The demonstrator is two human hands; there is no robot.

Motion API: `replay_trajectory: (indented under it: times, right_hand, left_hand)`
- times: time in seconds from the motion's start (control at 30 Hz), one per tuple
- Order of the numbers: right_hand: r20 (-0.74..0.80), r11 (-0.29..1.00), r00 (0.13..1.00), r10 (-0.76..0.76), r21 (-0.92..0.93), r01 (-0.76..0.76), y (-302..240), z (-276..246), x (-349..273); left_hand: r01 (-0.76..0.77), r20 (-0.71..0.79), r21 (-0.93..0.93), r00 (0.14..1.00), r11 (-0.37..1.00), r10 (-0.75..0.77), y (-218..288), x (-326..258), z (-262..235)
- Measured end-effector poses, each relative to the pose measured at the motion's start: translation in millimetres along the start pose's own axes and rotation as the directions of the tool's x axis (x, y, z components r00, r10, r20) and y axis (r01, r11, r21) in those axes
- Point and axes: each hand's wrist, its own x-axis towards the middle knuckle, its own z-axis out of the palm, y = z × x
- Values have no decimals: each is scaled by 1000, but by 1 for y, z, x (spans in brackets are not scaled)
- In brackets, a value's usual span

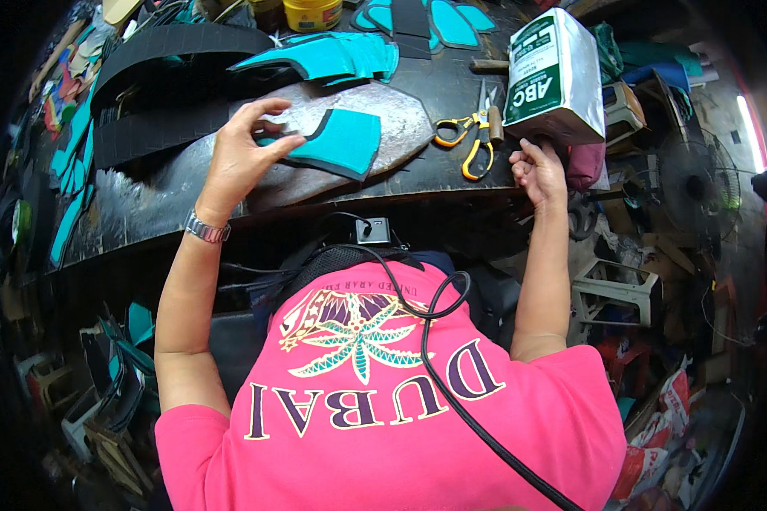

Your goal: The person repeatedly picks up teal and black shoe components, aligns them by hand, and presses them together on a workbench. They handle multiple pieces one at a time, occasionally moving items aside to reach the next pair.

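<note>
My left hand (240,146) is over the left end of a teal cut piece with black edging (345,140). Its thumb and forefinger are apart, the thumb tip overlapping the piece. Beneath the piece is a worn, grey-brown slab (405,128) on the dark table. My right hand (539,175) is curled by the lower edge of a white and green rectangular can (554,77). What those fingers hold, if anything, is hidden. Between slab and can lie scissors with yellow and black handles (477,160), beside a short wooden handle (496,125).
Stacked teal pieces (332,58) and large curved black sheets (166,60) fill the table's far left. A yellow tub (313,14) stands at the back. A black cable (426,341) crosses my pink shirt. To the right are a fan (699,183) and a pale stool (618,289).
</note>
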Motion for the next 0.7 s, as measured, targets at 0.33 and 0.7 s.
replay_trajectory:
  times: [0.33, 0.7]
  right_hand:
    - [82, 940, 987, 142, 300, -160, 5, -13, 36]
    - [210, 697, 977, 40, 695, -178, 8, 24, -32]
  left_hand:
    - [-317, 275, 363, 935, 876, 224, 14, -3, 3]
    - [-349, 223, 151, 924, 925, 312, 10, -1, 8]
